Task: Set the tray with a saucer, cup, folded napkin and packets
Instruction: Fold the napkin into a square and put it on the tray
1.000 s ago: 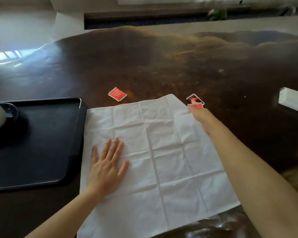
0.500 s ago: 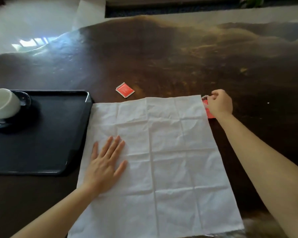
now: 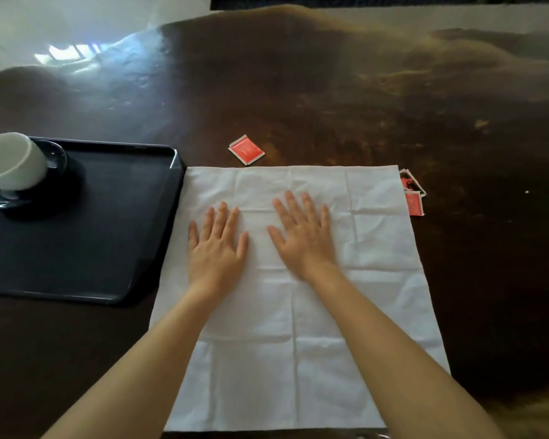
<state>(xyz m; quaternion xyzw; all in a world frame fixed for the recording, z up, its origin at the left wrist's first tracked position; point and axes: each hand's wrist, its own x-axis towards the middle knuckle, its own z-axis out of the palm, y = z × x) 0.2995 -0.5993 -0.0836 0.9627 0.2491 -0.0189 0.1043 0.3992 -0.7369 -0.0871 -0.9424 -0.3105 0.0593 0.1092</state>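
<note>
A white napkin lies unfolded and flat on the dark table, just right of the black tray. My left hand and my right hand rest palm-down side by side on its upper middle, fingers spread, holding nothing. On the tray's far left corner a white cup stands on a dark glass saucer. One red packet lies beyond the napkin's far edge. Two more packets peek out at the napkin's right edge.
The dark glossy wooden table stretches far beyond the napkin, with window glare at its back left. Its wavy far edge meets a pale floor.
My right hand has left the packets at the napkin's right edge and come to rest flat on the napkin beside my left hand. The view has shifted left.
</note>
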